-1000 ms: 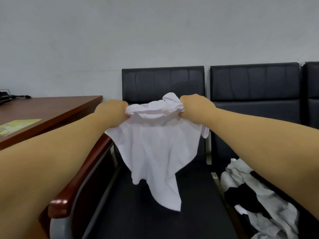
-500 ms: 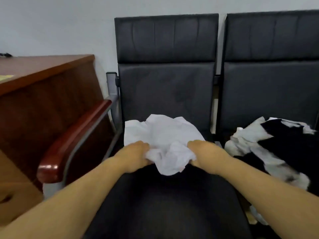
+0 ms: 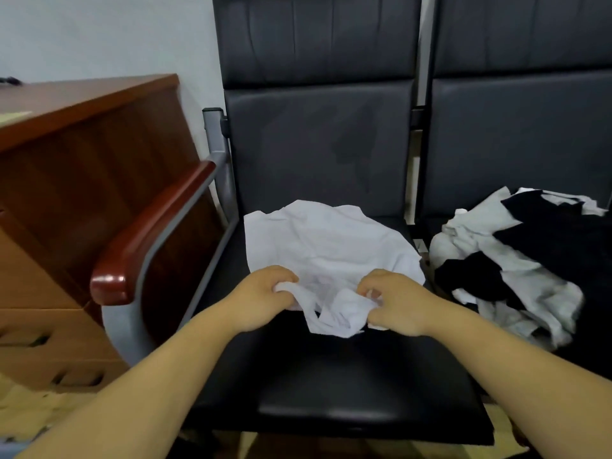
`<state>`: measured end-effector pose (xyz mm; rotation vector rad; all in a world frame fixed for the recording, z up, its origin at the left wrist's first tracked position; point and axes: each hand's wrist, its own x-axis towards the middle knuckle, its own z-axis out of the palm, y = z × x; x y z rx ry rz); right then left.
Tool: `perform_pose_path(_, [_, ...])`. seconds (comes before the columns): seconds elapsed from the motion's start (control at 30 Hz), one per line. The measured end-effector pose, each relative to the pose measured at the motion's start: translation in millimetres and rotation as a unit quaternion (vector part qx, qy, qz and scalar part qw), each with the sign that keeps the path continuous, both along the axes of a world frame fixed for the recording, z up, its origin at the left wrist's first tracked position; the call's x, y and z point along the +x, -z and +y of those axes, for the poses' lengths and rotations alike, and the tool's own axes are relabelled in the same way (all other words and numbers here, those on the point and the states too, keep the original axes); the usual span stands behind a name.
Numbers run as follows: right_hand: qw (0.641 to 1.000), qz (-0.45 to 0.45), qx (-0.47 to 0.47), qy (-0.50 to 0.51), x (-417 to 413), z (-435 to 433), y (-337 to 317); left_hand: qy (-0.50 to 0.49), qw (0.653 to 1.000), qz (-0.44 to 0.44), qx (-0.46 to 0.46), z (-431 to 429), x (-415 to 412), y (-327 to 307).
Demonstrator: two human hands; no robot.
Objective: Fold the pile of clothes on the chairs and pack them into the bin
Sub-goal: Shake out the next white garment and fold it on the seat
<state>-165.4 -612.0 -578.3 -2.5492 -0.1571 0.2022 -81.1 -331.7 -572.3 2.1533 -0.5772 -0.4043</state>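
Both hands' fingers (image 3: 281,286) pinching white garment (image 3: 328,246) near edge, bare seat (image 3: 331,376) in front

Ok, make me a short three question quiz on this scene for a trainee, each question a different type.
1. True or false: the white garment lies on the seat of the chair that has the wooden armrest.
2. What is the left hand doing? A: resting on the wooden armrest. B: gripping the near edge of the white garment. C: hanging open at the side.
3. Fill the gap: the pile of black and white clothes sits on the seat to the ___ of the white garment.

Key: 1 true. 2 B; the right hand pinches the same edge. 3 right.
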Motion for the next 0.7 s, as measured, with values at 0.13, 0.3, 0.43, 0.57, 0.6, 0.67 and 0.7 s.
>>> perform_pose_path(0.13, [0.991, 0.067, 0.113, 0.013, -27, -2, -15, 0.047, 0.996, 0.066, -0.027, 13, -29, -14])
perform_pose_path(0.3, [0.981, 0.162, 0.085, -0.072, -66, -4, -25, 0.158, 0.980, 0.059, 0.101, 23, -74, -26])
perform_pose_path(0.43, [0.968, 0.216, 0.035, -0.126, -85, 2, -36, 0.240, 0.946, 0.088, 0.198, 29, -100, -30])
perform_pose_path(0.57, [0.930, 0.323, -0.031, -0.170, -101, 14, -39, 0.283, 0.906, 0.139, 0.283, 29, -117, -34])
perform_pose_path(0.6, [0.919, 0.351, -0.039, -0.177, -104, 17, -37, 0.290, 0.897, 0.144, 0.301, 29, -120, -35])
perform_pose_path(0.67, [0.911, 0.369, -0.053, -0.176, -108, 23, -36, 0.273, 0.900, 0.144, 0.308, 28, -122, -31])
perform_pose_path(0.7, [0.916, 0.361, -0.057, -0.168, -109, 25, -36, 0.241, 0.914, 0.123, 0.302, 27, -121, -27])
